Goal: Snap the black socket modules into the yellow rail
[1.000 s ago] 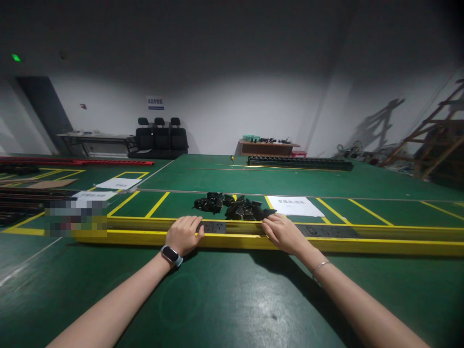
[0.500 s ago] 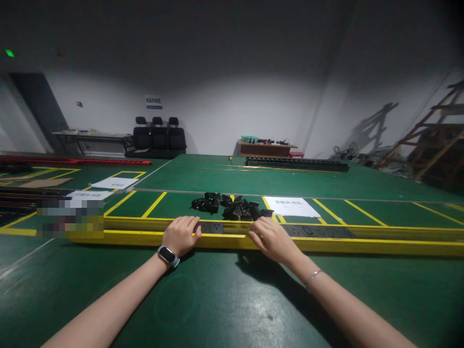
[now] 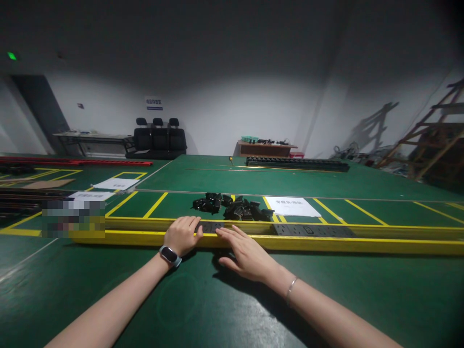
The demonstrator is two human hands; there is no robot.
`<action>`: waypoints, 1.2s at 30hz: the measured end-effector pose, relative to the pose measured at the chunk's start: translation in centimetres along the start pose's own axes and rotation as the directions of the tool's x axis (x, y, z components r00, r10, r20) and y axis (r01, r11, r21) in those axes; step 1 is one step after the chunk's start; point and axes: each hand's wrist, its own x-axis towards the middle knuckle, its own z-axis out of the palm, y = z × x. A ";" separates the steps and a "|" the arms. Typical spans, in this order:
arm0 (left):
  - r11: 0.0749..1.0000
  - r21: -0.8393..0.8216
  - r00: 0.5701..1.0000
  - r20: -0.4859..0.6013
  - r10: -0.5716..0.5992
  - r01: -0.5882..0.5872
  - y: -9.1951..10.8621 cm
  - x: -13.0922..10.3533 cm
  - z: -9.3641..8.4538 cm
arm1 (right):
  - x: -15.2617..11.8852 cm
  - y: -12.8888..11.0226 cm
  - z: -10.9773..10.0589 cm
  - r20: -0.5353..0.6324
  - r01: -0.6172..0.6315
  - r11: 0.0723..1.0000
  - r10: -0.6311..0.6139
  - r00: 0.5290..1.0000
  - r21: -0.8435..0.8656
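A long yellow channel rail (image 3: pixel 348 245) lies across the green table. My left hand (image 3: pixel 182 235), with a watch at the wrist, is wrapped over the rail's left part, beside black socket modules (image 3: pixel 210 226) set in the channel. Over the near edge of the rail, just right of those modules, my right hand (image 3: pixel 246 253) has its fingers stretched out and thumb apart, holding nothing. A longer row of black socket modules (image 3: pixel 313 230) sits in the channel farther right. Behind the rail lies a pile of loose black parts (image 3: pixel 241 209).
A white paper sign (image 3: pixel 293 207) lies behind the rail, right of the pile. Dark strips (image 3: pixel 297 164) rest on the far side of the green table (image 3: pixel 203 176). Red rails (image 3: pixel 108 162) and two more papers are at the left.
My right hand has moved left along the rail, towards my left hand, and its fingers have opened out. The left end of the longer module row is now uncovered. My left hand has hardly moved.
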 end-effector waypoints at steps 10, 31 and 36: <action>1.000 -0.019 1.000 -0.024 -0.004 0.003 0.0 -0.1 0.1 | 0.1 0.1 0.0 -0.014 0.003 1.000 -0.003 1.000 -0.011; 0.999 -0.027 0.999 0.035 -0.023 0.024 -0.1 0.0 0.2 | 1.4 1.1 -0.3 -0.042 0.030 0.996 -0.034 0.999 -0.079; 0.999 -0.024 0.999 0.021 -0.025 0.025 -0.1 -0.1 0.3 | 2.5 1.1 0.6 -0.033 0.093 0.992 -0.096 0.995 -0.083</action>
